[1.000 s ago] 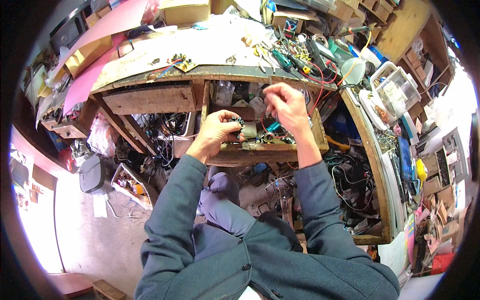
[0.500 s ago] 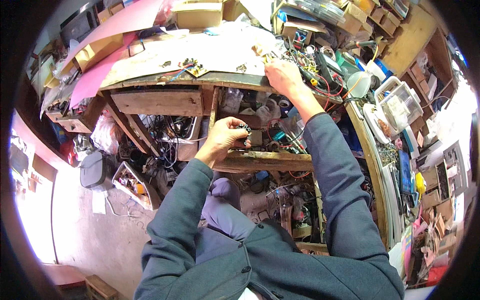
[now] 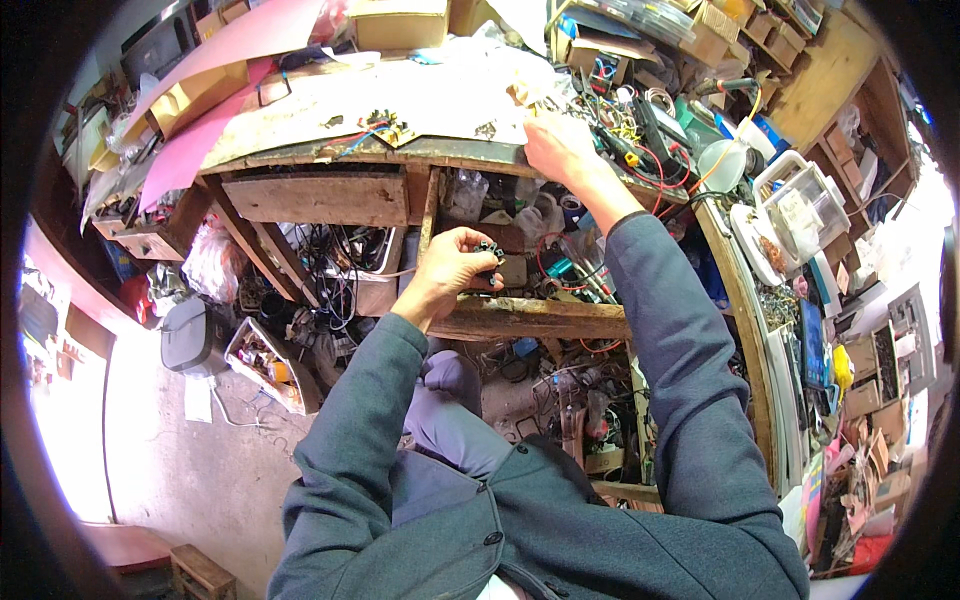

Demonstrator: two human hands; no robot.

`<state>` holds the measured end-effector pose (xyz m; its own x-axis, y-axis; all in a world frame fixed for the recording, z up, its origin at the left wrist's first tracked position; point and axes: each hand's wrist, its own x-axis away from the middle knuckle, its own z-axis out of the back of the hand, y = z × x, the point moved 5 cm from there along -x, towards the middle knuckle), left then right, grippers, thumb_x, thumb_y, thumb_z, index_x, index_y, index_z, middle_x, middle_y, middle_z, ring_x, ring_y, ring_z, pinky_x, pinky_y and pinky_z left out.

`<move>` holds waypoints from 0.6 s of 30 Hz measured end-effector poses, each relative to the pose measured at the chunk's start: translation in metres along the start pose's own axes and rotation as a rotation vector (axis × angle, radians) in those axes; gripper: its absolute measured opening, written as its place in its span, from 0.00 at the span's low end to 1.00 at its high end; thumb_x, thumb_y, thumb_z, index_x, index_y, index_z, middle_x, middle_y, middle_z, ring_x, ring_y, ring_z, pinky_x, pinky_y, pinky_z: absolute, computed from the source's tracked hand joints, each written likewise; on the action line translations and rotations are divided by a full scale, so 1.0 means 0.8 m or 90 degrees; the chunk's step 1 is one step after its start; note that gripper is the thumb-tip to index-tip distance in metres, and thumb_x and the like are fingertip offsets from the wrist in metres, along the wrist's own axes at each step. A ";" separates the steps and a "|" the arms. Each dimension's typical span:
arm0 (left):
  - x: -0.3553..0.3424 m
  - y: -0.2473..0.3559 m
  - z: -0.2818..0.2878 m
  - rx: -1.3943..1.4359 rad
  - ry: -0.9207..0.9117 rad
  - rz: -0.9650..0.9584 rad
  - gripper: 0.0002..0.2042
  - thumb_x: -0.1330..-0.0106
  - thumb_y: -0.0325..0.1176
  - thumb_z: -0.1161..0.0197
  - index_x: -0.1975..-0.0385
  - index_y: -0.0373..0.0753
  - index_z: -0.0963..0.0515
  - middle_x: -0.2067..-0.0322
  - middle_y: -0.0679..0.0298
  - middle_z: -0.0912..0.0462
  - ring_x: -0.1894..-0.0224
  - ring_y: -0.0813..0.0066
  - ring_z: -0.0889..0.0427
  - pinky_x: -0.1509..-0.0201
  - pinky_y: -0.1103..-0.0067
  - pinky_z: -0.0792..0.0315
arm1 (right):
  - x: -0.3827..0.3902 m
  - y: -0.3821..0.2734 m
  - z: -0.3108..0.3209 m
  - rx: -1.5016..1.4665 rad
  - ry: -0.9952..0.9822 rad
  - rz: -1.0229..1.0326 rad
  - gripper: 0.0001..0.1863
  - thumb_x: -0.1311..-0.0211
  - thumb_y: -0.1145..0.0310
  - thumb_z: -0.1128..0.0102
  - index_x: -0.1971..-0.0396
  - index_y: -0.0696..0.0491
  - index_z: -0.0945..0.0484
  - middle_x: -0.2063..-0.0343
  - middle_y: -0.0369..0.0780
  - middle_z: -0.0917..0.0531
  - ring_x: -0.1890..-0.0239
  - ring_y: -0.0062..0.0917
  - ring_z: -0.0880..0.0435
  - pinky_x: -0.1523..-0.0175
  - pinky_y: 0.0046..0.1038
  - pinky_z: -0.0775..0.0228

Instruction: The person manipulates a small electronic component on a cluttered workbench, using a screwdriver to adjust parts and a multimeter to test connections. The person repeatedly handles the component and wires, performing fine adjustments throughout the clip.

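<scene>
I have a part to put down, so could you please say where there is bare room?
There is room on the white bench sheet, between the cardboard box and the colourful wired part; on the floor, between the paper and the brown wooden piece. It is crowded around the tangled leads right of the right hand and inside the open drawer.

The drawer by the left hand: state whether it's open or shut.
Open: the drawer juts out past the bench edge, below the left hand, and a teal item shows inside it from above.
</scene>
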<state>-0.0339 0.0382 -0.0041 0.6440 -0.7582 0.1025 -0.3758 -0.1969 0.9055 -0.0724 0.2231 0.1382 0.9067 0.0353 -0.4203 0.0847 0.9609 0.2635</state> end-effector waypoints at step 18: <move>-0.004 -0.003 0.007 0.005 0.064 -0.067 0.11 0.36 0.24 0.36 0.56 0.32 0.28 0.67 0.59 0.19 0.70 0.69 0.15 0.64 0.73 0.17 | 0.121 -0.044 0.017 -0.505 -0.094 -0.151 0.11 0.44 0.65 0.39 0.70 0.59 0.16 0.71 0.49 0.15 0.65 0.37 0.15 0.56 0.35 0.25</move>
<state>-0.0388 0.0379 -0.0090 0.7439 -0.6666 0.0485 -0.3074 -0.2768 0.9104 0.0183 0.1894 0.0998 0.9509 -0.1751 -0.2554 0.0143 0.8488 -0.5285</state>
